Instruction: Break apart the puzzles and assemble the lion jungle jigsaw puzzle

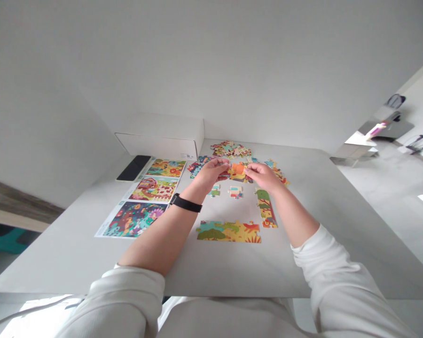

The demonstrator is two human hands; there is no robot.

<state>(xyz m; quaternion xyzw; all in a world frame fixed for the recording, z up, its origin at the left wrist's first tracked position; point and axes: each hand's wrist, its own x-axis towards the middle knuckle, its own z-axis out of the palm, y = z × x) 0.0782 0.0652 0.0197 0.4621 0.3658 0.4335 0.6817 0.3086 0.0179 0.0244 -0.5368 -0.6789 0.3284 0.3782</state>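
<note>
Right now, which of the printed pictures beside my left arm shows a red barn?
The middle picture, between the green-and-yellow scene and the dark flowery scene; only it shows the barn.

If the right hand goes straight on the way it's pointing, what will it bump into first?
The right hand points left, so its fingers would meet the orange puzzle piece first. They look like they are already at it, maybe touching, but depth is hard to judge from here.
</note>
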